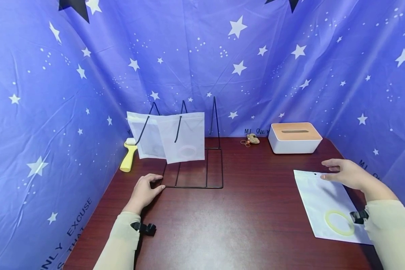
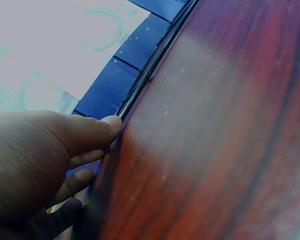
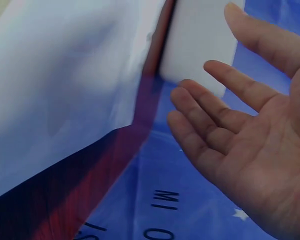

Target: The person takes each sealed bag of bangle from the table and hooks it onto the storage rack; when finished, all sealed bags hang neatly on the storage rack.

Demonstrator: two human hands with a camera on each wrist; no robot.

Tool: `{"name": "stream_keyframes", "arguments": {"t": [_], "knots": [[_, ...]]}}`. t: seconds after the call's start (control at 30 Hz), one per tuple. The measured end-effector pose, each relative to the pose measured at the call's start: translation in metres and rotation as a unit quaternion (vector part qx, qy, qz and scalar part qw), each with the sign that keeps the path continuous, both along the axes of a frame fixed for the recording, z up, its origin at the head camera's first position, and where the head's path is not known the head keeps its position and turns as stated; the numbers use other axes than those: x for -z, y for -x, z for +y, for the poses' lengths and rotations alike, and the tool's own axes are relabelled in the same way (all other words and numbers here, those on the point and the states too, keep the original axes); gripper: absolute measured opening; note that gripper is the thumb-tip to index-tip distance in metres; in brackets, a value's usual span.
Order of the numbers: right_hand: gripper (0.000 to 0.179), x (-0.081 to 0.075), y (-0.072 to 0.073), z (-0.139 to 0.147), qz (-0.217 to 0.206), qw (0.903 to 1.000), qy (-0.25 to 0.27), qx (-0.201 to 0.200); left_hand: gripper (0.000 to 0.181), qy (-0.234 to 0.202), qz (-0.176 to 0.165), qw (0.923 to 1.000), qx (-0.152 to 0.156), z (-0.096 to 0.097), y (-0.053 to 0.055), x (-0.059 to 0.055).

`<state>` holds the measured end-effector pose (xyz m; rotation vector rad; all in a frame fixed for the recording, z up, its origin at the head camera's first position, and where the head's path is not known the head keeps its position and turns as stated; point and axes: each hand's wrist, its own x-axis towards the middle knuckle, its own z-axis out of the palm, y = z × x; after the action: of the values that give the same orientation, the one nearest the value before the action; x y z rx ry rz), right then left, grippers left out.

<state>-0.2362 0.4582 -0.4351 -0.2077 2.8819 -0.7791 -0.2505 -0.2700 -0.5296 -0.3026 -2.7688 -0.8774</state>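
Note:
My left hand (image 1: 144, 193) holds the front left corner of a black wire rack (image 1: 214, 187), thumb on its front rod (image 2: 149, 75) in the left wrist view. Two white pouches hang on the rack's prongs; the front pouch (image 1: 189, 129) partly covers the back pouch (image 1: 145, 137). A pale ring shape shows through the front one. At the right, my right hand (image 1: 352, 176), fingers spread and holding nothing, is over the top end of another white zip pouch (image 1: 318, 202). That pouch lies flat on the table, a yellow ring (image 1: 328, 222) showing near its lower end.
A yellow-handled roller (image 1: 128, 159) lies left of the rack. Toward the back stand a white tissue box (image 1: 295, 146) with a wooden lid and a small tan figure (image 1: 252, 138) with loose bands. Blue star-patterned cloth (image 1: 202, 75) hangs around the dark red table (image 1: 249, 232).

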Motion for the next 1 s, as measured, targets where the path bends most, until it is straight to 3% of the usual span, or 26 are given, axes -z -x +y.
{"name": "stream_keyframes", "arguments": {"t": [0.4, 1.0], "knots": [[0.074, 0.022, 0.030, 0.018, -0.016, 0.9994, 0.029, 0.001, 0.040, 0.000, -0.001, 1.0000, 0.000, 0.001, 0.001, -0.001], [0.069, 0.039, 0.041, 0.028, -0.021, 0.9983, 0.035, 0.041, 0.040, -0.001, -0.005, 1.0000, 0.000, 0.000, 0.000, 0.000]]}}
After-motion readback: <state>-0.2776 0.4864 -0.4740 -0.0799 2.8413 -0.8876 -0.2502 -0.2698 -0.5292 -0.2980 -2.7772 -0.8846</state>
